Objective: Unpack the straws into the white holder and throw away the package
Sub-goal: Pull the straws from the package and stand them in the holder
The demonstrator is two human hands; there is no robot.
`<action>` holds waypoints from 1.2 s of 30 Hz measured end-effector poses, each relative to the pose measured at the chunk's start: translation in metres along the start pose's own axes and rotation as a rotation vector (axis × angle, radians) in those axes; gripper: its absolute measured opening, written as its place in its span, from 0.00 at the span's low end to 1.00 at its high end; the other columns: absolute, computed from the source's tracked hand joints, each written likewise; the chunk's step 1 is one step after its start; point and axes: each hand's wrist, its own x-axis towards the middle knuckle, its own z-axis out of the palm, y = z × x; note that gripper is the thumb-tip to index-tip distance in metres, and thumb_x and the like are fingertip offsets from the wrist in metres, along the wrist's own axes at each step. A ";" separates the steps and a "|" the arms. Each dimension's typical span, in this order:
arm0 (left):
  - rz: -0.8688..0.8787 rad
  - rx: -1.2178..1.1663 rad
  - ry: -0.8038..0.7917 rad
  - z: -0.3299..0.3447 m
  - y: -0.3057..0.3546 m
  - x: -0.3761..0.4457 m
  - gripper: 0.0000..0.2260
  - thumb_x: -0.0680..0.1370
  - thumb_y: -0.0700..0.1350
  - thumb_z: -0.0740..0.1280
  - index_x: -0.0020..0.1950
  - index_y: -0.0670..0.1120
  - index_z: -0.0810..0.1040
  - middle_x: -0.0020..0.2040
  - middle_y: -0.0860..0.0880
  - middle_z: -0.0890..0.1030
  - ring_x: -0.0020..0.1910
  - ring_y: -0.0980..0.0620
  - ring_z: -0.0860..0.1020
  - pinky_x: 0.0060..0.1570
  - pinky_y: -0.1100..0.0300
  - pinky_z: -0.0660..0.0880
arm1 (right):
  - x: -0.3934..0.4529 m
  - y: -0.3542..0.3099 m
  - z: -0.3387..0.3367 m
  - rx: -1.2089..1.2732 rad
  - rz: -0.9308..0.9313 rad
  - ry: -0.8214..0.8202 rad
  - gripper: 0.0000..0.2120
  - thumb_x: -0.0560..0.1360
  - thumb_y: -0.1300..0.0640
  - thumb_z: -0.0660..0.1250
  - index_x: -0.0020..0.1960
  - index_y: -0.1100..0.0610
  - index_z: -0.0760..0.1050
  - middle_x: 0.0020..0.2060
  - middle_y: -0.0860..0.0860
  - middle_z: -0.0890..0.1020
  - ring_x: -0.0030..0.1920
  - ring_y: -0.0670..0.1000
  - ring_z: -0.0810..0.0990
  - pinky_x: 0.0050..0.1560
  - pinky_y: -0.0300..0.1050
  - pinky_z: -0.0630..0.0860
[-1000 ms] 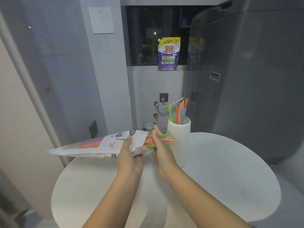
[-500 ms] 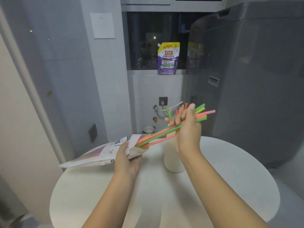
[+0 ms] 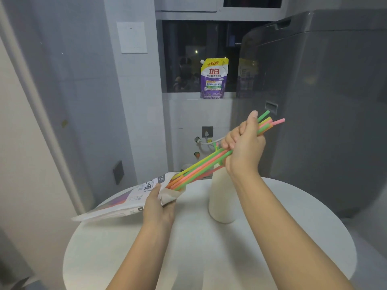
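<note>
My left hand grips the open end of the white straw package, held tilted over the table's left side. My right hand is closed around a bundle of green, yellow, pink and orange straws, raised up and to the right. The straws' lower ends still sit inside the package mouth. The white holder stands on the table just below my right hand, its top hidden behind my wrist. A green straw tip in the holder peeks out beside my fingers.
The round white table is in front of me. A large grey washing machine stands at the right. A purple detergent pouch sits on the window sill. A wall outlet and hose are behind the holder.
My right hand took hold of a bundle of straws at the package mouth and drew it up and to the right, most of its length now out. My left hand kept holding the package.
</note>
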 end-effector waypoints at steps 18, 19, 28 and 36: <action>0.050 0.114 0.057 -0.014 -0.005 0.010 0.21 0.80 0.35 0.59 0.73 0.37 0.62 0.69 0.37 0.73 0.65 0.39 0.74 0.66 0.42 0.69 | 0.047 -0.061 0.003 -0.171 -0.270 0.129 0.22 0.77 0.45 0.59 0.28 0.52 0.60 0.15 0.44 0.63 0.16 0.43 0.61 0.19 0.34 0.59; 0.051 0.116 0.055 -0.014 -0.005 0.009 0.21 0.80 0.36 0.59 0.74 0.37 0.62 0.69 0.37 0.73 0.66 0.39 0.74 0.66 0.42 0.69 | 0.050 -0.062 0.003 -0.187 -0.285 0.133 0.22 0.77 0.44 0.59 0.28 0.52 0.61 0.15 0.44 0.63 0.17 0.43 0.62 0.20 0.35 0.60; 0.033 0.134 0.044 -0.010 -0.002 0.001 0.22 0.80 0.36 0.59 0.74 0.37 0.61 0.69 0.38 0.73 0.65 0.40 0.74 0.63 0.42 0.72 | 0.065 -0.062 0.014 -0.403 -0.400 0.095 0.20 0.74 0.40 0.59 0.28 0.48 0.63 0.22 0.46 0.65 0.24 0.47 0.65 0.28 0.43 0.64; 0.017 0.207 -0.048 -0.004 -0.002 -0.008 0.15 0.82 0.38 0.55 0.64 0.30 0.70 0.46 0.36 0.84 0.49 0.41 0.81 0.60 0.45 0.75 | 0.060 -0.009 -0.003 -0.799 -0.289 -0.069 0.21 0.78 0.45 0.57 0.30 0.53 0.67 0.23 0.47 0.70 0.22 0.42 0.71 0.21 0.30 0.65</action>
